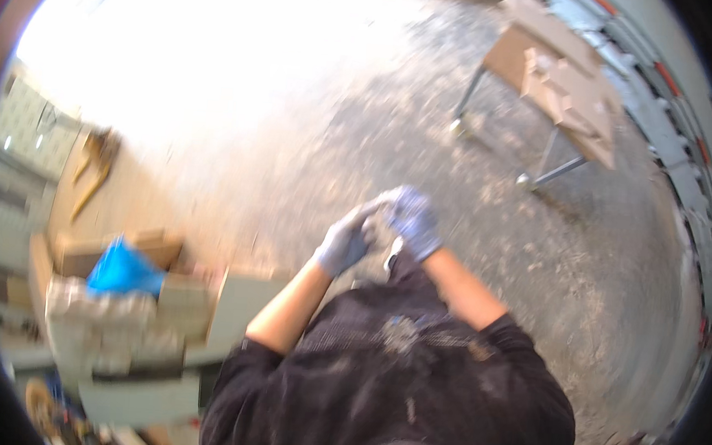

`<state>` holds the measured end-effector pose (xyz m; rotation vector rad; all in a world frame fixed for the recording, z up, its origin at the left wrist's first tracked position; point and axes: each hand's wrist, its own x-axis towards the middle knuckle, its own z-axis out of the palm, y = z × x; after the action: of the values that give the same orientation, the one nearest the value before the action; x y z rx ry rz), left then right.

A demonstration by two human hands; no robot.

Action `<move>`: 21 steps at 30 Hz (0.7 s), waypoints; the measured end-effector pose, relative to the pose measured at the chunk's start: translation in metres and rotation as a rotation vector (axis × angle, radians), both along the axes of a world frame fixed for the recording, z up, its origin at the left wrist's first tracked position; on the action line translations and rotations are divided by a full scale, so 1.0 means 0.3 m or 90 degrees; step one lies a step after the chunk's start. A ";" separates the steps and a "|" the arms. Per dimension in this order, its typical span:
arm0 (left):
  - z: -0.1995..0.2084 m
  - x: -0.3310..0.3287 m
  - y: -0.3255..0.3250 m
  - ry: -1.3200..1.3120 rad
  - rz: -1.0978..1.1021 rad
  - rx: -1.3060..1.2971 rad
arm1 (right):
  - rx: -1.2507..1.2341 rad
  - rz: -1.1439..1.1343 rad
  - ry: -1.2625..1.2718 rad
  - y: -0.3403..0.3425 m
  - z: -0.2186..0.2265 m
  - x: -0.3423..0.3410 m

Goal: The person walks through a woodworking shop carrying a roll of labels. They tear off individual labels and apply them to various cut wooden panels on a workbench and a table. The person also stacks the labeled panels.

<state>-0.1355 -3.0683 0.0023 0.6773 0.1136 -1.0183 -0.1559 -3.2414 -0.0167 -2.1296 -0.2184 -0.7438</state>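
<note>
Both of my hands wear light grey-blue work gloves and meet in front of my body, above the floor. My left hand (345, 240) reaches up and to the right, its fingertips at the fingers of the other glove. Bent inward at the fingers, my right hand (413, 223) seems to touch the left one. Motion smears the fingers of both, and whether anything small lies between them cannot be made out. My dark, dusty clothing (395, 380) and one shoe (393, 253) show below the hands.
To the left stands a stack of boards and boxes (196, 298) with a blue plastic bag (125, 269) on top. A yellow-brown tool or stand (94, 170) is farther left. At upper right, a wheeled table (509, 56) carries brown panels. Grey shelving (685, 173) lines the right wall.
</note>
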 end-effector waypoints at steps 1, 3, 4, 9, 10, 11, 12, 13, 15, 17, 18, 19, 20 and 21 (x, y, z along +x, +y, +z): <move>-0.012 0.073 -0.037 -0.010 -0.010 0.028 | -0.110 -0.014 0.006 -0.037 -0.017 0.065; -0.051 0.220 -0.139 -0.023 -0.019 0.083 | -0.168 -0.017 0.034 -0.146 -0.057 0.190; -0.079 0.314 -0.221 -0.021 -0.020 0.144 | -0.133 -0.036 0.028 -0.219 -0.077 0.274; -0.141 0.676 -0.548 -0.080 -0.065 0.220 | -0.222 -0.075 0.094 -0.511 -0.132 0.616; -0.138 0.736 -0.607 -0.075 -0.081 0.246 | -0.219 -0.086 0.092 -0.562 -0.133 0.657; -0.136 0.772 -0.670 -0.075 -0.054 0.238 | -0.223 -0.094 0.081 -0.628 -0.131 0.716; -0.131 0.828 -0.731 -0.095 -0.054 0.269 | -0.224 -0.088 0.135 -0.682 -0.130 0.773; -0.129 0.905 -0.793 -0.083 -0.057 0.280 | -0.217 -0.090 0.126 -0.738 -0.129 0.842; -0.145 1.001 -0.892 -0.048 -0.079 0.278 | -0.193 -0.096 0.149 -0.830 -0.143 0.920; -0.178 1.122 -0.968 -0.038 -0.114 0.252 | -0.157 -0.120 0.144 -0.903 -0.168 1.011; -0.206 1.174 -1.011 -0.045 -0.122 0.266 | -0.130 -0.139 0.160 -0.936 -0.183 1.050; -0.234 1.230 -1.042 -0.054 -0.130 0.283 | -0.102 -0.155 0.172 -0.957 -0.198 1.094; -0.265 1.285 -1.069 -0.064 -0.131 0.267 | -0.074 -0.171 0.202 -0.986 -0.213 1.148; -0.304 1.351 -1.110 -0.125 -0.136 0.304 | -0.021 -0.194 0.207 -1.017 -0.228 1.196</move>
<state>0.2698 -3.4013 -0.0890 1.2420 0.1161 -1.1339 0.2028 -3.5465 -0.0852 -2.3064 0.2745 -0.5525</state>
